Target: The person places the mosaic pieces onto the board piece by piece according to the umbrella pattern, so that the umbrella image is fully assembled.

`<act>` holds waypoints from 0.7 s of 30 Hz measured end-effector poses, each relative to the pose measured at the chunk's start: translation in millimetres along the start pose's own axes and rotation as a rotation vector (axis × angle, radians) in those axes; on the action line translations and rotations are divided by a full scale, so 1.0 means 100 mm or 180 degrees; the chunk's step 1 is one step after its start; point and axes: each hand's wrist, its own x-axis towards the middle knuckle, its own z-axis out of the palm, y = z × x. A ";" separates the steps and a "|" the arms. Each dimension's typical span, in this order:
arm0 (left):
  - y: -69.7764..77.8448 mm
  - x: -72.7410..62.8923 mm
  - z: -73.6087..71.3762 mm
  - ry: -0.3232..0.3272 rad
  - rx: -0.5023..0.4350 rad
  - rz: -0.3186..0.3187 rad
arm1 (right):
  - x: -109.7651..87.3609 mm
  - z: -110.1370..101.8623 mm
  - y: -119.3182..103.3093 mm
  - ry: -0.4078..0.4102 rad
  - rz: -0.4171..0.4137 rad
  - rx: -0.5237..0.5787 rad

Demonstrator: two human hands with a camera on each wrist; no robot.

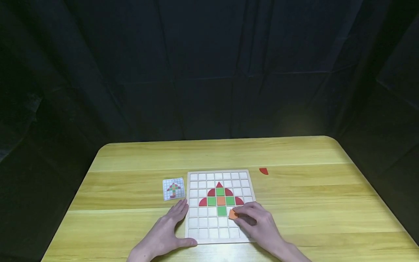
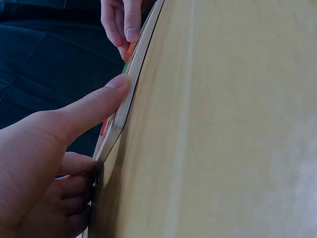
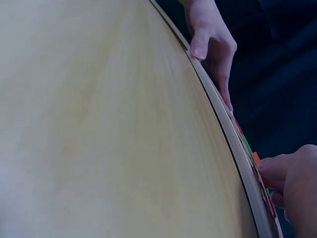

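Observation:
A white grid board (image 1: 196,233) lies on the table with red, green and orange pieces set in its squares. Among them are an orange square (image 1: 221,201) and a green square (image 1: 222,211) below it. My right hand (image 1: 258,222) pinches a loose orange square tile (image 1: 233,214), tilted, over the board's lower right part. That tile also shows at the fingertips in the right wrist view. My left hand (image 1: 167,227) rests against the board's near left corner, thumb on the near edge and fingers along the left side; its thumb (image 2: 96,106) is straight.
A small pattern card (image 1: 173,189) with a matching coloured figure lies left of the board. One red quarter-round piece (image 1: 263,171) sits on the wooden table (image 1: 311,189) to the board's upper right. A dark curtain (image 1: 209,72) hangs behind the table.

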 end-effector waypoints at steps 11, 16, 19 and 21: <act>0.01 0.00 0.00 -0.0034 0.0025 -0.0060 | 0.07 0.10 -0.07 -0.0224 -0.0408 -0.0081; 0.01 0.00 0.00 -0.0001 0.0063 -0.0016 | 0.09 0.15 -0.07 -0.0175 -0.0755 -0.0098; 0.01 0.00 0.00 0.0013 0.0066 -0.0006 | 0.10 0.17 -0.08 -0.0170 -0.0846 -0.0058; 0.01 0.00 -0.01 0.0012 0.0054 -0.0012 | 0.09 0.17 -0.09 -0.0187 -0.0858 -0.0021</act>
